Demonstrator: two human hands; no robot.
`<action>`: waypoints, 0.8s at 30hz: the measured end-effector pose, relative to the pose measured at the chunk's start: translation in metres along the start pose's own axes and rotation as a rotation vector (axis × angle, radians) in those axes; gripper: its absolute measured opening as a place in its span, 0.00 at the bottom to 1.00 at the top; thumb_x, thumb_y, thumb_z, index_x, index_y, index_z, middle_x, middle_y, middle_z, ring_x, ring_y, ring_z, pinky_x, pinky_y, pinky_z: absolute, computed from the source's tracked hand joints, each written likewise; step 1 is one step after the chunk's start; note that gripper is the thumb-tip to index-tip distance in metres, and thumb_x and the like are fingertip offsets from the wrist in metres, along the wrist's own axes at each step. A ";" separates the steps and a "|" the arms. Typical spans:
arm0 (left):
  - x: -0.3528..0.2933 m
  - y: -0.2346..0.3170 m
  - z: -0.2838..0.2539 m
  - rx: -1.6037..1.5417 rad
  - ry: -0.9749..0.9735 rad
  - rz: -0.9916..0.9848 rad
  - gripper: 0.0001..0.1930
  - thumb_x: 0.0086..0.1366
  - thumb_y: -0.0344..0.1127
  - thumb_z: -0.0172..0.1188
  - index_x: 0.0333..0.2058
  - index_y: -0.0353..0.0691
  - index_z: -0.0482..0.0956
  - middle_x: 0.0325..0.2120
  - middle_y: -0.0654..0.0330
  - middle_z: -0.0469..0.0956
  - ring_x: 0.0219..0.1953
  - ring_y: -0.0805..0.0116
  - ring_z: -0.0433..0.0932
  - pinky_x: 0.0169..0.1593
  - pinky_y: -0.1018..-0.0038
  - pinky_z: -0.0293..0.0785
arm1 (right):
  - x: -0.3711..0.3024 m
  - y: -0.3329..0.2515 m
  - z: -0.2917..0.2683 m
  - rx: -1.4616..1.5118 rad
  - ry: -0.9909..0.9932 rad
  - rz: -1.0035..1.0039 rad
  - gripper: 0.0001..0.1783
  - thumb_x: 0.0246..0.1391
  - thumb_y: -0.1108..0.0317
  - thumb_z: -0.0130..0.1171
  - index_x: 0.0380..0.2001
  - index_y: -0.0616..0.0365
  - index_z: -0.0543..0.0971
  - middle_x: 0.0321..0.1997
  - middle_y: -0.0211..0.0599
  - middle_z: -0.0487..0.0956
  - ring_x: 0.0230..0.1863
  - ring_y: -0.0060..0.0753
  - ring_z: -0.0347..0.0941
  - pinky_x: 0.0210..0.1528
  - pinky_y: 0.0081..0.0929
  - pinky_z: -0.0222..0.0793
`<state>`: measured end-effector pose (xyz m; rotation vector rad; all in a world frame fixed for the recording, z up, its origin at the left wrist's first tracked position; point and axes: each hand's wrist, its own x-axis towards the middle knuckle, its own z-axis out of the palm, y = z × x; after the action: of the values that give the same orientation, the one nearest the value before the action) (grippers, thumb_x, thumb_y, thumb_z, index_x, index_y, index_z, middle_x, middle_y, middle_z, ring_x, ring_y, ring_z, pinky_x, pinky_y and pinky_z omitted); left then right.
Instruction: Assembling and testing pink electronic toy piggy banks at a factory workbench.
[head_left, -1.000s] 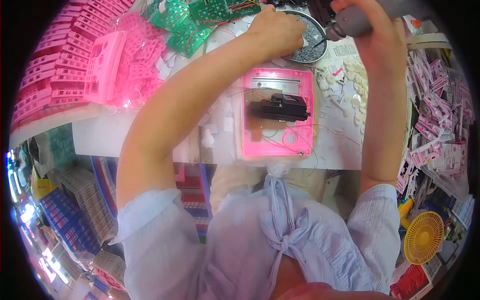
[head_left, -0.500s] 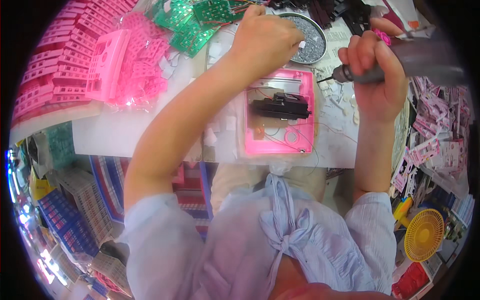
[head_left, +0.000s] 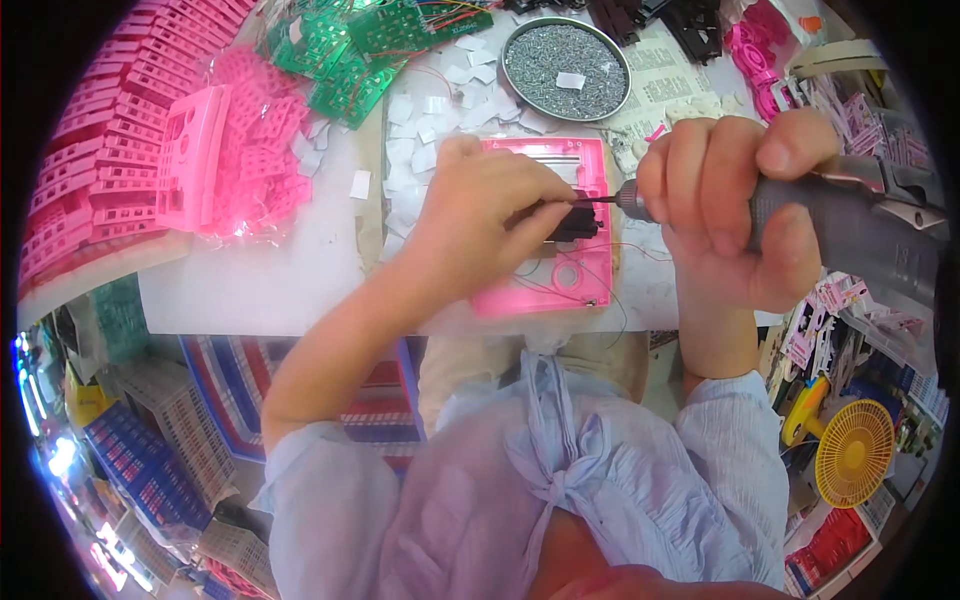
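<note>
My right hand (head_left: 730, 195) is wrapped round a dark grey electric screwdriver (head_left: 850, 215). Its thin bit points left, with the tip at the fingertips of my left hand (head_left: 490, 210). Thumb and forefinger of that hand are pinched together over a pink plastic case (head_left: 535, 298); whatever they hold is too small to make out. Inside the case, a black plastic part (head_left: 577, 224) lies partly hidden under my left fingers. Thin wires run across the case and over its right side.
Behind the case stands a round tin (head_left: 568, 119) of small metal screws with a white paper piece on top. Green circuit boards (head_left: 350, 85) lie at the back left, near stacked pink parts (head_left: 140, 110). White paper scraps (head_left: 400, 150) are scattered between. A yellow fan (head_left: 853, 453) is low right.
My left hand has come from the screw tin down to the case. The right hand has brought the screwdriver nearer, and its bit now meets the left fingertips.
</note>
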<state>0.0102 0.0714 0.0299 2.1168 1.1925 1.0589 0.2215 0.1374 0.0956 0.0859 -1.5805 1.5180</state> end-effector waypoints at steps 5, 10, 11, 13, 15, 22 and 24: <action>-0.005 0.004 -0.003 -0.024 0.033 -0.017 0.04 0.55 0.33 0.69 0.30 0.46 0.83 0.26 0.67 0.81 0.31 0.66 0.78 0.44 0.63 0.59 | 0.005 0.002 0.032 -0.057 0.141 0.068 0.16 0.67 0.56 0.55 0.52 0.50 0.68 0.22 0.22 0.68 0.23 0.22 0.63 0.29 0.26 0.62; -0.006 -0.001 -0.003 0.090 0.056 0.064 0.05 0.52 0.33 0.70 0.28 0.47 0.82 0.25 0.68 0.80 0.29 0.66 0.77 0.45 0.63 0.60 | 0.005 0.003 0.041 -0.154 0.185 0.097 0.16 0.67 0.56 0.56 0.50 0.50 0.67 0.22 0.23 0.69 0.22 0.22 0.64 0.28 0.27 0.62; -0.006 0.000 -0.003 0.092 0.091 0.071 0.06 0.51 0.32 0.70 0.28 0.47 0.82 0.25 0.68 0.79 0.29 0.66 0.77 0.45 0.63 0.60 | 0.006 0.003 0.041 -0.143 0.179 0.089 0.16 0.67 0.56 0.56 0.50 0.50 0.67 0.22 0.23 0.69 0.22 0.22 0.64 0.28 0.27 0.63; -0.005 0.003 -0.002 0.097 0.161 0.088 0.06 0.51 0.32 0.70 0.27 0.46 0.81 0.24 0.68 0.78 0.28 0.66 0.76 0.45 0.63 0.60 | 0.008 0.002 0.040 -0.125 0.157 0.076 0.16 0.67 0.57 0.56 0.50 0.51 0.67 0.22 0.24 0.69 0.22 0.22 0.64 0.29 0.28 0.63; -0.006 0.002 -0.002 0.109 0.164 0.087 0.06 0.51 0.32 0.70 0.26 0.46 0.80 0.23 0.68 0.78 0.28 0.66 0.76 0.45 0.63 0.60 | 0.010 0.003 0.040 -0.145 0.149 0.082 0.16 0.67 0.57 0.56 0.50 0.51 0.67 0.22 0.24 0.69 0.22 0.23 0.64 0.29 0.29 0.63; -0.014 0.001 -0.002 0.342 0.186 0.173 0.15 0.46 0.37 0.76 0.32 0.47 0.79 0.27 0.69 0.78 0.31 0.67 0.75 0.46 0.63 0.58 | 0.008 0.012 0.044 -0.144 0.182 0.093 0.15 0.66 0.59 0.56 0.50 0.52 0.67 0.22 0.26 0.68 0.22 0.24 0.62 0.29 0.29 0.64; -0.021 0.015 -0.008 0.368 0.209 -0.003 0.19 0.45 0.41 0.76 0.35 0.48 0.79 0.30 0.69 0.78 0.35 0.68 0.75 0.48 0.62 0.57 | 0.006 0.014 0.043 -0.136 0.211 0.100 0.15 0.66 0.60 0.57 0.49 0.53 0.67 0.21 0.26 0.68 0.22 0.24 0.62 0.29 0.29 0.64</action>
<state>0.0043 0.0461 0.0365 2.3160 1.5935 1.1532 0.1859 0.1087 0.0965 -0.2256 -1.5313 1.4393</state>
